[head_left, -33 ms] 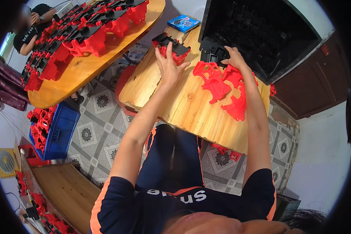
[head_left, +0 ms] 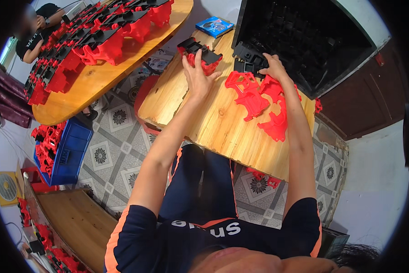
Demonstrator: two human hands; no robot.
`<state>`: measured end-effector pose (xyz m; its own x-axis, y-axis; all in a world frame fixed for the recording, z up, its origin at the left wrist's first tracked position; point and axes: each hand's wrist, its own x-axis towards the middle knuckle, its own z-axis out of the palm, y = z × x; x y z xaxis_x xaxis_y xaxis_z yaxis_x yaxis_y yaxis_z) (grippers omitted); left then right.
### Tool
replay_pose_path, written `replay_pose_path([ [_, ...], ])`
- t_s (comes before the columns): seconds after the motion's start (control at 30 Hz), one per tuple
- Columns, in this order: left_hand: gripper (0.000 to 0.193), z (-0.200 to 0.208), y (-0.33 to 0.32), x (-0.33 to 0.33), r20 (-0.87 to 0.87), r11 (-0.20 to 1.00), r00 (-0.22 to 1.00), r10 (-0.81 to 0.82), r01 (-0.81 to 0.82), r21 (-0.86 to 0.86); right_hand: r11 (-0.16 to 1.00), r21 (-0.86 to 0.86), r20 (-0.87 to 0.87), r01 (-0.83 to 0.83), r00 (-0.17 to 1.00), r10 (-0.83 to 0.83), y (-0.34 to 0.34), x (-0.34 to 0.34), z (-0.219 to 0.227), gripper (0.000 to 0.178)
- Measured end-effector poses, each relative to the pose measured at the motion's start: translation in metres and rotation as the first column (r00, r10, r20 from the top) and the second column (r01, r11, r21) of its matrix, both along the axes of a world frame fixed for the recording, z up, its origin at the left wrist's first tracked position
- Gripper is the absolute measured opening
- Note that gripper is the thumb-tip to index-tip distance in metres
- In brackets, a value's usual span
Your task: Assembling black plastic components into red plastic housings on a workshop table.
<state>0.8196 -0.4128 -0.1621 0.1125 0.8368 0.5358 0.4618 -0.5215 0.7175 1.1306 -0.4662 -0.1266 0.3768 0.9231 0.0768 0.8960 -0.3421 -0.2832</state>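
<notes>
My left hand (head_left: 197, 81) is open, thumb and fingers spread. Its fingertips are at the near side of a red plastic piece with a black plastic part on top (head_left: 204, 53), and seem to touch it. My right hand (head_left: 275, 70) pinches the right edge of a black molded plastic part (head_left: 250, 57) between thumb and fingers. That part lies beside the large black bin, slightly tilted, with more black plastic under it. Nearer to me, a red plastic frame (head_left: 249, 96) and another red piece (head_left: 276, 125) lie on the wooden table (head_left: 213, 123); my right forearm partly covers the second.
A large black bin (head_left: 300, 50) of dark parts stands at the table's far right. A flat blue box (head_left: 214, 27) lies at the back. Left, an oval table (head_left: 77, 98) bears several red-and-black assemblies, with a person (head_left: 34, 41) behind it. A blue crate (head_left: 67, 157) holds red parts.
The black part at my right hand has tilted and risen slightly, its far edge moving up. My left hand has barely moved.
</notes>
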Motion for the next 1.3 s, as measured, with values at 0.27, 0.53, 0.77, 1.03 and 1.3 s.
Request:
replay_pose_path([
  [0.27,0.078,-0.022,0.017,0.000,0.332,0.979,0.927,-0.173,0.199,-0.046,0.988,0.153,-0.022,0.030,0.999,-0.027,-0.001,-0.007,0.009,0.056],
  [0.53,0.074,0.001,-0.070,-0.089,0.240,0.948,0.936,-0.257,0.197,0.250,0.941,0.300,0.136,-0.158,0.983,0.122,-0.018,-0.015,0.017,0.018],
  [0.77,0.074,0.116,-0.119,-0.266,0.280,0.898,0.951,0.128,-0.231,0.375,0.848,0.521,0.222,-0.097,0.975,-0.024,-0.032,-0.042,0.060,0.015],
  [1.03,0.070,0.139,-0.023,-0.297,0.085,0.917,0.965,0.246,-0.261,0.303,0.686,0.694,-0.530,0.219,0.800,0.281,-0.083,-0.058,0.076,0.022],
  [1.3,0.078,0.132,-0.003,-0.295,-0.030,0.736,0.868,0.496,-0.402,0.544,0.788,0.514,-0.852,0.338,0.308,0.423,-0.148,-0.152,0.073,0.015],
])
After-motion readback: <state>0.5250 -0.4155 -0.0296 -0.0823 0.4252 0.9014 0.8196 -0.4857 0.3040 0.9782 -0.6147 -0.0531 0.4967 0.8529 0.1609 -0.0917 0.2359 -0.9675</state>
